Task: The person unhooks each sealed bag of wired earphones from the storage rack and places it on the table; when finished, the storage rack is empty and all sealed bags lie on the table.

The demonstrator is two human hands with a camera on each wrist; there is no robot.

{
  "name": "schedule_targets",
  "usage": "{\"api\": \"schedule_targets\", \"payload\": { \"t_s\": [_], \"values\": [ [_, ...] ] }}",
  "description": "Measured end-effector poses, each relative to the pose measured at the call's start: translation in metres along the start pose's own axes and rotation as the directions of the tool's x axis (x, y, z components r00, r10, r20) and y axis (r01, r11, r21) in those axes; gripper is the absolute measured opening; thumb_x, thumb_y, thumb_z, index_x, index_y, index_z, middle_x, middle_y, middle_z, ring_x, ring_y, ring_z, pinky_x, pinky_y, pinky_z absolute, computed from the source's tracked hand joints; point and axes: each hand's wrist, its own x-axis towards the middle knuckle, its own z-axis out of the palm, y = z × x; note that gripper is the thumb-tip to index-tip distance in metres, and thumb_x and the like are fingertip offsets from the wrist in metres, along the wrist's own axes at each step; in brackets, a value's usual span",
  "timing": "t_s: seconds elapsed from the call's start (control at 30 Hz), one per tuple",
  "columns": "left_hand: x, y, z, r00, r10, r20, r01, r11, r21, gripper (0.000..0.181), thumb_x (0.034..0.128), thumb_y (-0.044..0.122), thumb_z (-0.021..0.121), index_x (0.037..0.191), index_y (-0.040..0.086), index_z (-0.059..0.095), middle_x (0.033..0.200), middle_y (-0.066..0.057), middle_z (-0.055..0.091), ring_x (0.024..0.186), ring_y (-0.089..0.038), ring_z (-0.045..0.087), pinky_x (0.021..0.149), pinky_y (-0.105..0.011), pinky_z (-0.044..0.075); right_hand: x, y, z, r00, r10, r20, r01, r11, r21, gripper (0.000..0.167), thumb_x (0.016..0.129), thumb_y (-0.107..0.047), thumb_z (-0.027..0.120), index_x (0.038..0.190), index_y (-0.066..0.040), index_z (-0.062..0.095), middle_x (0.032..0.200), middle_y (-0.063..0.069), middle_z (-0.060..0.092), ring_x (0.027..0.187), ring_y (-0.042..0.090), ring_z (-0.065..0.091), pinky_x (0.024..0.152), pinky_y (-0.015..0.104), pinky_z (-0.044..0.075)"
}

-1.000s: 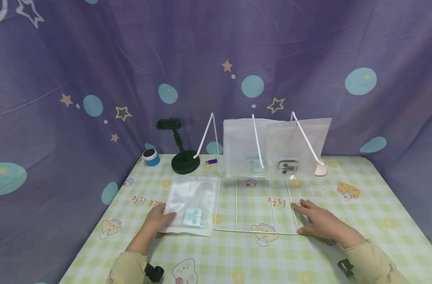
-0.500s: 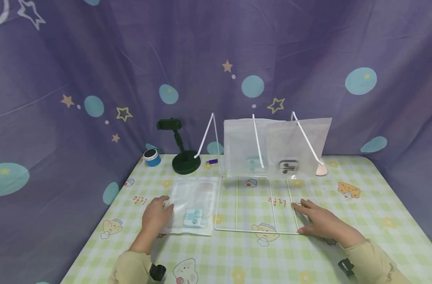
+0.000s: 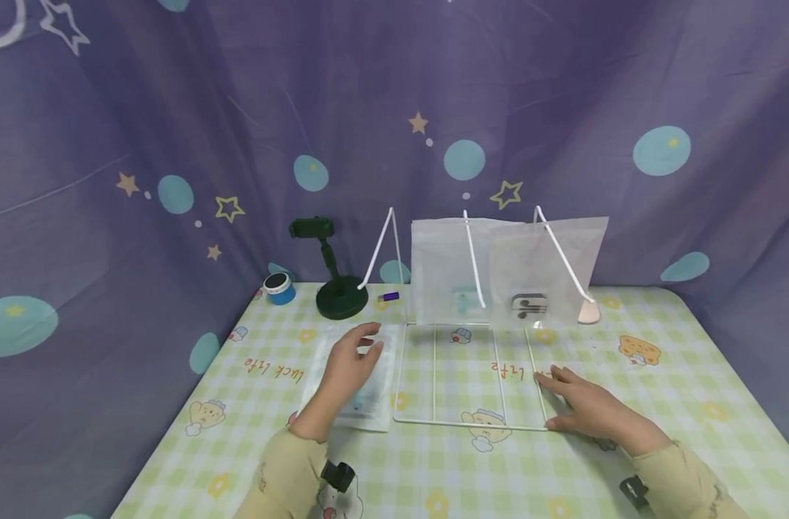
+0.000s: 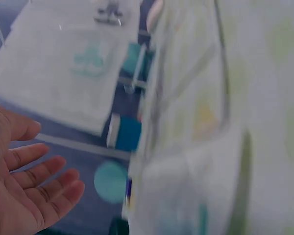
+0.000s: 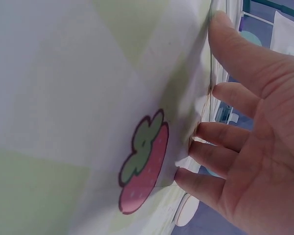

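My left hand (image 3: pixel 350 367) is raised above a clear pouch (image 3: pixel 378 414) lying left of the white wire rack (image 3: pixel 469 424), fingers loosely bent and nothing in them; it covers part of the pouch. In the left wrist view the same hand (image 4: pixel 34 181) shows an empty palm. The right hand (image 3: pixel 583 407) rests at the rack's front right corner, fingertips on the table and thumb at the wire. Two pouches stand upright in the rack, one (image 3: pixel 443 252) with a pale green item, the other (image 3: pixel 537 259) with dark earphones.
Behind the left hand stand a dark green phone stand (image 3: pixel 341 297) and a blue jar with a dark top (image 3: pixel 280 290). A small purple item (image 3: pixel 389 296) lies between stand and rack. A pale pink object (image 3: pixel 588 312) shows behind the rack's right end.
The left hand has let go of the flat pouch's left edge and moved right and forward over it. The pouch stays where it was, and the right hand has not moved.
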Motion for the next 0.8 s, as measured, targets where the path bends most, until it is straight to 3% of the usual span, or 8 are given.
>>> {"api": "schedule_targets", "payload": {
  "t_s": [0.17, 0.33, 0.53, 0.8],
  "values": [
    [0.016, 0.022, 0.025, 0.999, 0.014, 0.029, -0.011, 0.992, -0.125, 0.039, 0.0939, 0.009, 0.062, 0.132, 0.003, 0.057, 0.124, -0.016, 0.062, 0.106, -0.033, 0.063, 0.085, -0.044, 0.053, 0.000, 0.001, -0.001, 1.000, -0.006, 0.002, 0.006, 1.000, 0.010, 0.085, 0.076, -0.041, 0.081, 0.143, -0.002, 0.047, 0.143, 0.038, 0.034, 0.122, 0.056, 0.044, 0.089, 0.063, 0.044],
    [0.033, 0.034, 0.046, 0.999, -0.028, -0.019, 0.023, 0.978, -0.206, 0.043, 0.0932, 0.005, 0.061, 0.135, 0.002, 0.053, 0.129, -0.019, 0.058, 0.111, -0.035, 0.060, 0.088, -0.045, 0.052, 0.000, 0.001, 0.000, 1.000, -0.009, -0.011, 0.009, 1.000, 0.009, 0.085, 0.076, -0.042, 0.080, 0.143, -0.003, 0.047, 0.143, 0.038, 0.035, 0.123, 0.056, 0.043, 0.090, 0.065, 0.042],
    [0.043, 0.042, 0.060, 0.994, -0.071, -0.085, 0.052, 0.977, -0.208, 0.049, 0.0912, 0.006, 0.061, 0.139, 0.005, 0.050, 0.131, -0.015, 0.055, 0.113, -0.035, 0.057, 0.090, -0.044, 0.051, -0.001, 0.001, 0.002, 1.000, -0.001, -0.014, 0.002, 1.000, 0.009, 0.084, 0.076, -0.042, 0.080, 0.144, -0.004, 0.047, 0.144, 0.036, 0.036, 0.125, 0.054, 0.043, 0.091, 0.063, 0.043],
    [0.050, 0.042, 0.070, 0.984, -0.042, -0.175, 0.010, 0.984, -0.176, 0.038, 0.0862, 0.004, 0.063, 0.124, 0.003, 0.062, 0.109, -0.013, 0.062, 0.095, -0.028, 0.064, 0.079, -0.038, 0.054, -0.001, 0.002, 0.001, 1.000, -0.018, -0.017, 0.018, 1.000, 0.002, 0.084, 0.076, -0.043, 0.079, 0.143, -0.004, 0.048, 0.143, 0.037, 0.037, 0.123, 0.054, 0.045, 0.089, 0.062, 0.045]
  ]
}}
